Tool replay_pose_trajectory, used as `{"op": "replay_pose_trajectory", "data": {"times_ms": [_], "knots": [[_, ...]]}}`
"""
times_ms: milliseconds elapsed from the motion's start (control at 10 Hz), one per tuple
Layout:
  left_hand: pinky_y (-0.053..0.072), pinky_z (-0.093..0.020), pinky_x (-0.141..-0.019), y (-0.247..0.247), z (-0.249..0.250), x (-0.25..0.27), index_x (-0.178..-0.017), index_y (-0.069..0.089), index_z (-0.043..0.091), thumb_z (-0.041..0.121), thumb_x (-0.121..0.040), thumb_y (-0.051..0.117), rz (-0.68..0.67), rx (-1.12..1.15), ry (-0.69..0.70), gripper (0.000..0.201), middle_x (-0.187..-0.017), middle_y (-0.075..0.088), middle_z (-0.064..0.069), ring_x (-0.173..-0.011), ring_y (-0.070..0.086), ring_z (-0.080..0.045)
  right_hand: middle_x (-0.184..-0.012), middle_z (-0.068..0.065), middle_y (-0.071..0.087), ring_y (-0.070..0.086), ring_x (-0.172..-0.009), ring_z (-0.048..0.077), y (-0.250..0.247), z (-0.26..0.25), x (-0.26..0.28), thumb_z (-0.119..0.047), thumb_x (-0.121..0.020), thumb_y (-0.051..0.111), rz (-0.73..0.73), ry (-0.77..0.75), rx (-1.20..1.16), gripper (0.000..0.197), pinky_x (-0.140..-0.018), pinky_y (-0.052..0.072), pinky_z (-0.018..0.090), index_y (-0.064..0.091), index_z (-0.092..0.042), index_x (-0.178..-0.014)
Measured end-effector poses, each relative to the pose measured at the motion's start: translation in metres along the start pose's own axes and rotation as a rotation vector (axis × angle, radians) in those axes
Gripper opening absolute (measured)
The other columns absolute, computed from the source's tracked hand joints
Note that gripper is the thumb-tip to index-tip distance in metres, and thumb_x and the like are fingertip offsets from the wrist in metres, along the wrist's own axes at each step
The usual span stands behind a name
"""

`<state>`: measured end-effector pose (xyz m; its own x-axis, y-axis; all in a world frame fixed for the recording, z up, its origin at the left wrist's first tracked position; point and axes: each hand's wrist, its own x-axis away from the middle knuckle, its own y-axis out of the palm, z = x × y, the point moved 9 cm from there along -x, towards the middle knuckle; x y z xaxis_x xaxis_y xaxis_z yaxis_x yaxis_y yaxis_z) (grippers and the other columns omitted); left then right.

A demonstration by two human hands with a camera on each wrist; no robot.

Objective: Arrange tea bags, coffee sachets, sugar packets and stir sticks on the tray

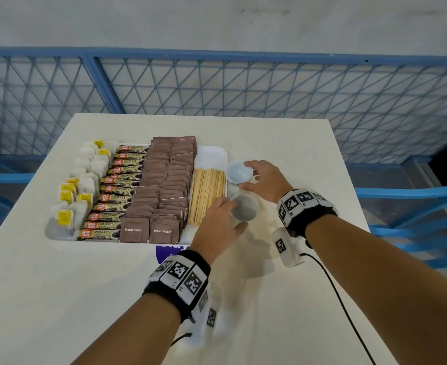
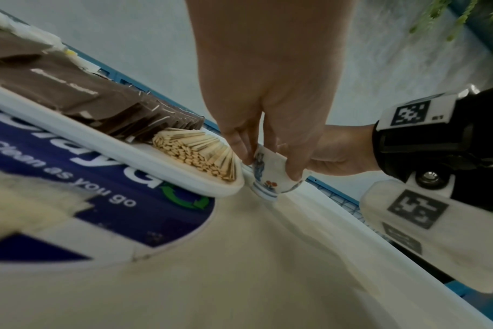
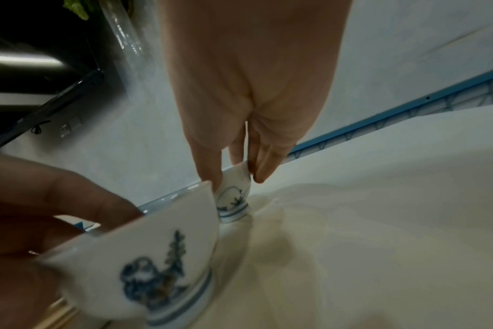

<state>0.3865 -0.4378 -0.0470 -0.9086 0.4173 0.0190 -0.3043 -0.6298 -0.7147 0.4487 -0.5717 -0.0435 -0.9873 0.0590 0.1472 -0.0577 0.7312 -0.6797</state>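
The white tray (image 1: 211, 151) holds rows of tea bags (image 1: 81, 188), coffee sachets (image 1: 119, 189), brown sugar packets (image 1: 164, 183) and a bundle of wooden stir sticks (image 1: 206, 194). Two small white cups with blue painting stand just right of the tray. My left hand (image 1: 234, 216) grips the nearer cup (image 1: 244, 208) by its rim; the right wrist view shows this cup (image 3: 155, 267) tilted. My right hand (image 1: 246, 176) holds the farther cup (image 1: 239, 172), fingers and thumb on its rim, and that cup (image 3: 234, 200) stands on the table. In the left wrist view my fingertips (image 2: 294, 173) pinch the nearer cup (image 2: 267, 175) beside the tray's corner (image 2: 225, 189).
A blue and white sticker (image 1: 168, 252) lies on the white table (image 1: 296, 143), partly under the tray's front edge. A blue mesh fence (image 1: 217, 83) runs behind the table. A black cable (image 1: 343, 306) trails from my right wrist across the table.
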Motion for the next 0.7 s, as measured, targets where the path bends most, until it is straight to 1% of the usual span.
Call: {"op": "replay_pose_trajectory", "data": {"times_ms": [100, 200, 300, 400, 500, 600, 700], "knots": [[0.032, -0.014, -0.094, -0.003, -0.004, 0.001, -0.124, 0.054, 0.007, 0.026, -0.080, 0.071, 0.017, 0.011, -0.011, 0.050, -0.126, 0.051, -0.006, -0.114, 0.050, -0.017, -0.131, 0.013, 0.051, 0.053, -0.116, 0.027, -0.003, 0.001, 0.004, -0.019, -0.078, 0.074, 0.037, -0.014, 0.027, 0.059, -0.102, 0.041, 0.036, 0.050, -0.004, -0.129], [0.029, -0.010, -0.090, -0.007, -0.004, 0.001, -0.124, 0.052, 0.008, 0.023, -0.079, 0.073, 0.040, 0.030, -0.006, 0.052, -0.127, 0.053, -0.008, -0.116, 0.049, -0.018, -0.129, 0.014, 0.053, 0.054, -0.114, 0.027, -0.007, 0.005, 0.008, -0.020, -0.079, 0.074, 0.068, -0.013, -0.002, 0.057, -0.101, 0.042, 0.037, 0.051, -0.002, -0.128], [0.028, -0.011, -0.088, -0.006, -0.003, -0.001, -0.129, 0.048, 0.010, 0.022, -0.078, 0.074, 0.036, 0.048, -0.016, 0.058, -0.128, 0.053, -0.006, -0.118, 0.048, -0.017, -0.128, 0.014, 0.053, 0.054, -0.113, 0.028, -0.008, 0.004, 0.009, -0.020, -0.078, 0.074, 0.070, 0.002, -0.023, 0.058, -0.101, 0.043, 0.037, 0.051, -0.002, -0.128], [0.030, -0.014, -0.088, -0.005, -0.005, -0.003, -0.130, 0.045, 0.014, 0.023, -0.077, 0.075, 0.026, 0.082, -0.033, 0.062, -0.126, 0.054, -0.003, -0.116, 0.048, -0.016, -0.128, 0.013, 0.054, 0.054, -0.113, 0.027, -0.009, 0.002, 0.007, -0.019, -0.076, 0.075, 0.075, -0.005, -0.035, 0.061, -0.100, 0.043, 0.036, 0.049, -0.004, -0.129], [0.035, -0.020, -0.091, -0.003, -0.005, -0.004, -0.131, 0.044, 0.015, 0.023, -0.076, 0.076, 0.003, 0.124, -0.038, 0.064, -0.124, 0.055, -0.001, -0.117, 0.048, -0.016, -0.126, 0.013, 0.055, 0.055, -0.111, 0.026, -0.009, 0.002, 0.009, -0.020, -0.074, 0.077, 0.064, 0.012, -0.071, 0.069, -0.098, 0.044, 0.034, 0.044, -0.007, -0.133], [0.042, -0.032, -0.097, -0.002, -0.009, -0.003, -0.133, 0.042, 0.017, 0.028, -0.074, 0.077, -0.020, 0.147, -0.038, 0.070, -0.126, 0.055, 0.000, -0.117, 0.048, -0.017, -0.134, 0.013, 0.048, 0.050, -0.118, 0.026, -0.007, 0.009, 0.007, -0.019, -0.072, 0.080, 0.047, 0.040, -0.138, 0.084, -0.103, 0.041, 0.039, 0.032, -0.012, -0.141], [0.041, -0.031, -0.099, -0.012, -0.015, 0.008, -0.136, 0.039, 0.017, 0.029, -0.077, 0.075, 0.007, 0.138, -0.082, 0.070, -0.132, 0.050, 0.000, -0.119, 0.048, -0.017, -0.139, 0.012, 0.042, 0.044, -0.124, 0.025, -0.014, 0.019, 0.013, -0.017, -0.074, 0.078, 0.076, 0.071, -0.157, 0.087, -0.107, 0.038, 0.041, 0.026, -0.015, -0.144]]}}
